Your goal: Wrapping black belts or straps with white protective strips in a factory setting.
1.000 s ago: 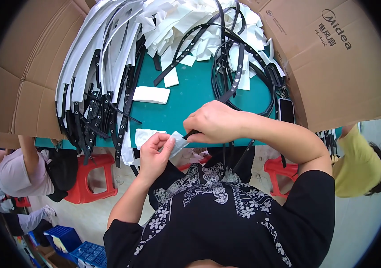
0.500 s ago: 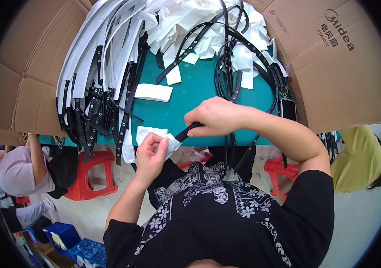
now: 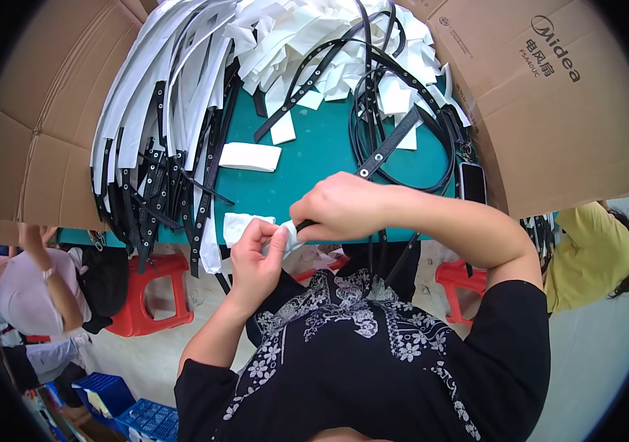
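Near the front edge of the table, my left hand (image 3: 255,258) is closed, thumb and fingers pinching a white piece of thin material (image 3: 239,226), paper or cloth. Just right of it, my right hand (image 3: 340,208) is closed around a black strap, whose dark edge shows by the fingers. The two hands nearly meet, with some of the white material between them. Behind my right wrist, a black strap with metal eyelets (image 3: 388,149) slants up to the right. A folded white piece (image 3: 250,156) lies beyond my hands.
Many eyelet straps partly wrapped in white (image 3: 134,110) hang over the table's left front edge. A white pile (image 3: 292,44) covers the back. A phone (image 3: 472,183) lies at right. Cardboard panels (image 3: 543,132) flank the green table (image 3: 255,191). Other people sit on both sides.
My right hand has moved slightly left and down, closer to my left hand, hiding most of the black strap between them. An eyelet strap behind my right wrist has swung into a slant.
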`<state>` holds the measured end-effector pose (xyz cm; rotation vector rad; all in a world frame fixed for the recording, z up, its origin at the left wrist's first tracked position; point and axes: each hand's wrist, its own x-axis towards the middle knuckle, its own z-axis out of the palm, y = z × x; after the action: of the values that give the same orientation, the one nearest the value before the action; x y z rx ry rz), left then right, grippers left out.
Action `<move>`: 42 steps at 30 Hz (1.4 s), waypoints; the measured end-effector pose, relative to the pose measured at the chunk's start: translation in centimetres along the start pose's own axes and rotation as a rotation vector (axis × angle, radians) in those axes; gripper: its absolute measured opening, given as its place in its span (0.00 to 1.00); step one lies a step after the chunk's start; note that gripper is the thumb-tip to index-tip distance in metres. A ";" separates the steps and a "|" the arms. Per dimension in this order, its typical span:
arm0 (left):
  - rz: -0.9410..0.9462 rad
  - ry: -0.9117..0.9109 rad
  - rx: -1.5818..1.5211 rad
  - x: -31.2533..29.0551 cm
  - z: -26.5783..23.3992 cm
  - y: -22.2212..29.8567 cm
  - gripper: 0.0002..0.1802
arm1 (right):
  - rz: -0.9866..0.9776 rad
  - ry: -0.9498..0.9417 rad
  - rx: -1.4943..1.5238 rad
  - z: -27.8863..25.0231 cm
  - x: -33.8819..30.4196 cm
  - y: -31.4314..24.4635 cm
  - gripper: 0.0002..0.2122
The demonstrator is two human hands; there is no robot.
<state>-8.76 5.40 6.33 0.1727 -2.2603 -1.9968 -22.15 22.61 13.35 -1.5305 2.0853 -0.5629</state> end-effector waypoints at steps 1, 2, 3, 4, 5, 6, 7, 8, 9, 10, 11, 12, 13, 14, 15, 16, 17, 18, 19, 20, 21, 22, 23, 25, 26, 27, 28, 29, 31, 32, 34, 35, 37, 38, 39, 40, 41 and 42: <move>-0.007 0.013 0.008 0.0 -0.3 -0.3 0.07 | 0.003 0.002 -0.013 0.0 -0.1 0.0 0.11; -0.013 0.026 0.016 0.0 -0.7 -0.6 0.07 | 0.006 0.005 -0.026 -0.1 -0.1 0.0 0.11; -0.016 0.036 -0.034 -0.2 -1.2 -0.7 0.07 | 0.111 -0.051 -0.044 -1.2 -1.2 0.8 0.12; -0.028 0.046 -0.041 -0.5 -2.0 -1.2 0.06 | 0.162 -0.051 -0.031 -1.7 -2.1 2.4 0.12; -0.043 0.056 -0.048 -0.8 -2.6 -1.6 0.06 | 0.214 -0.051 -0.018 -2.3 -2.7 3.3 0.12; -0.059 0.047 -0.029 -0.9 -2.8 -1.5 0.06 | 0.294 -0.055 -0.016 -2.9 -3.3 3.6 0.11; -0.063 0.050 -0.032 -1.0 -2.5 -1.4 0.06 | 0.292 -0.060 -0.015 -3.0 -3.2 3.2 0.11; -0.049 0.046 -0.007 -1.0 -2.0 -1.3 0.07 | 0.236 -0.010 -0.057 -2.8 -2.9 2.5 0.10; -0.035 0.044 0.018 -0.9 -1.4 -1.0 0.07 | 0.177 0.041 -0.099 -2.6 -2.5 1.7 0.09; -0.023 0.057 0.087 -0.9 -1.0 -0.5 0.08 | 0.161 -0.011 -0.058 -2.5 -1.7 0.1 0.10; -0.018 0.061 0.086 -0.6 -0.4 0.1 0.08 | 0.078 0.010 -0.036 -1.5 -1.0 -0.5 0.11; 0.020 0.077 0.092 -0.3 0.2 0.7 0.08 | -0.009 0.029 -0.016 -0.4 -0.3 -0.7 0.12; 0.061 0.095 0.099 0.0 0.5 1.0 0.08 | -0.028 -0.007 0.083 0.1 0.1 -0.9 0.17; 0.043 0.105 0.123 0.1 0.4 0.9 0.07 | -0.038 -0.007 0.071 0.2 0.3 -1.2 0.17; 0.056 0.118 0.125 0.3 0.2 1.2 0.07 | 0.015 0.014 0.156 0.2 0.6 -1.5 0.19; 0.237 0.161 0.291 0.5 0.1 1.6 0.07 | 0.065 0.032 0.243 0.2 1.0 -1.7 0.21; 0.417 0.204 0.460 0.7 0.0 1.9 0.07 | 0.060 0.001 0.185 0.6 1.5 -1.8 0.23; 0.276 0.138 0.244 0.7 -0.2 1.5 0.05 | 0.039 -0.049 0.204 0.8 2.3 -2.3 0.22; 0.158 0.135 -0.040 0.4 -0.7 0.8 0.10 | 0.023 -0.099 0.226 0.9 3.1 -2.8 0.21; 0.043 0.128 -0.326 0.4 -1.3 -0.1 0.17 | -0.045 -0.133 0.371 0.2 3.8 -3.3 0.17; 0.101 0.045 -0.207 0.7 -2.8 -1.1 0.24 | -0.053 -0.137 0.360 -0.6 4.3 -3.0 0.17; -0.025 -0.187 -0.262 0.1 -4.8 -1.5 0.25 | -0.124 -0.174 0.296 -1.6 4.7 -2.4 0.14; -0.155 -0.421 -0.310 -0.6 -7.3 -2.0 0.26 | -0.194 -0.209 0.235 -2.8 5.2 -1.6 0.12; -0.317 -0.643 0.284 -2.0 -12.4 -1.2 0.28 | -0.221 -0.203 0.192 -7.4 6.2 1.5 0.11; -0.465 -0.548 0.183 -3.0 -14.2 -0.7 0.26 | -0.260 -0.163 0.042 -10.0 7.1 4.3 0.10; -0.605 -0.436 0.073 -4.6 -16.3 -0.5 0.24 | -0.255 -0.128 -0.153 -13.6 8.7 5.7 0.09; -0.543 -0.380 0.161 -4.9 -19.1 -1.0 0.24 | -0.176 -0.004 -0.367 -17.5 9.3 9.0 0.09; -0.481 -0.322 0.247 -4.5 -21.2 -1.2 0.25 | -0.278 0.125 -0.395 -21.6 10.3 12.8 0.09; -0.353 0.098 0.108 -0.7 -21.7 3.3 0.13 | -0.030 0.284 -0.511 -29.2 13.9 11.9 0.11; -0.237 0.230 0.218 3.1 -21.8 5.5 0.10 | 0.384 0.353 -0.676 -33.8 14.9 11.9 0.20; 0.033 0.347 0.511 10.9 -24.9 7.4 0.09 | 0.239 0.710 -0.742 -36.9 15.0 11.1 0.16; 0.121 0.325 0.593 14.9 -26.9 8.5 0.10 | 0.161 0.765 -0.629 -37.8 14.9 9.8 0.16; 0.204 0.344 0.635 24.3 -31.1 8.9 0.14 | 0.181 0.942 -0.831 -37.1 16.9 13.9 0.15; 0.150 0.391 0.680 27.0 -31.8 9.6 0.14 | 0.313 0.750 -0.648 -35.5 16.6 12.2 0.15; 0.098 0.437 0.725 29.1 -32.3 10.2 0.14 | 0.188 0.629 -0.545 -33.3 17.2 15.2 0.14; 0.301 0.588 1.056 31.1 -33.4 9.4 0.15 | 0.053 0.510 -0.441 -30.4 18.3 19.1 0.13; 0.502 0.738 1.384 31.7 -34.6 8.0 0.15 | 0.048 0.296 -0.622 -26.3 18.4 19.2 0.11; 0.491 0.644 1.233 32.2 -31.5 7.7 0.15 | 0.145 0.222 -0.580 -21.9 17.1 17.2 0.08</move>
<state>-35.33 -29.76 18.26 0.2624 -2.3465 -0.0973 -52.72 12.05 18.18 -1.6461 2.6658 -0.0675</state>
